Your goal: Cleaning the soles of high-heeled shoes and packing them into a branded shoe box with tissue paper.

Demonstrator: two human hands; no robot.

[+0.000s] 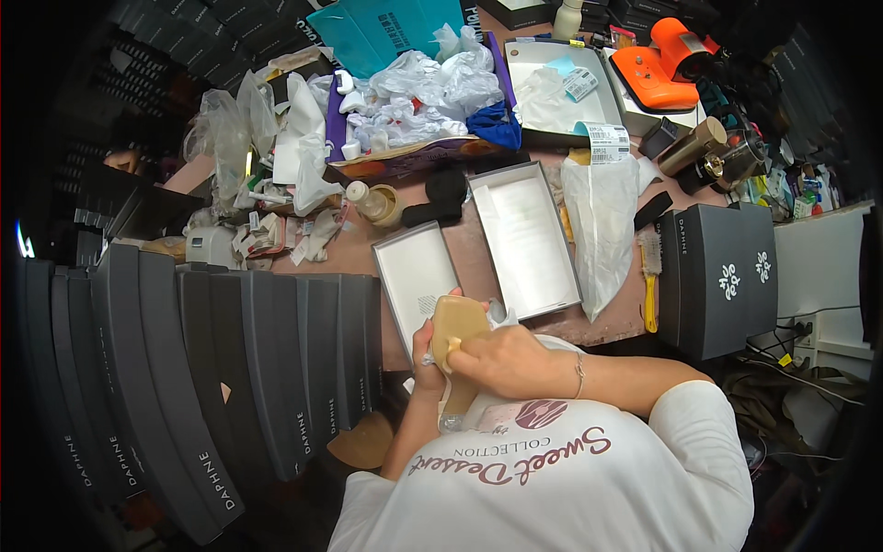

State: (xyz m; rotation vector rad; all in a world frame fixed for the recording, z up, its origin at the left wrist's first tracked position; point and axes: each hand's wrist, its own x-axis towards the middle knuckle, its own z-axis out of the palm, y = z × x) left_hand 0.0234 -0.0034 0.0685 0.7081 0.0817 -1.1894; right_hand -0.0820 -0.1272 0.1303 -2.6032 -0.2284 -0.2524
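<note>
Object in hand: a tan, smooth-soled shoe (457, 333) was held sole-up just off the worktop's near edge, above the person's lap, with crinkled clear plastic around its lower part.
Left hand: the left hand (427, 361) cupped the shoe from behind and below, its fingers clenched around the shoe's left side.
Right hand: the right hand (501, 359) lay across the shoe from the right, fingers curled and pinching at the sole's edge; what sat under the fingertips could not be told.
Doing it well: by my judgement, the left hand should keep the shoe steady while the right works along the sole with light pressure, so the pale surface is not scuffed.
Nearest boxes: an open grey cardboard box lid (416, 276) lay at the near edge, touching the shoe's tip in view; a deeper open grey box (525, 239) sat just right of it.
Farther out: a white plastic bag (602, 221) lay beside that box, a yellow-handled brush (650, 276) near the right edge, and a row of dark grey shoeboxes (230, 368) stood at the left.
</note>
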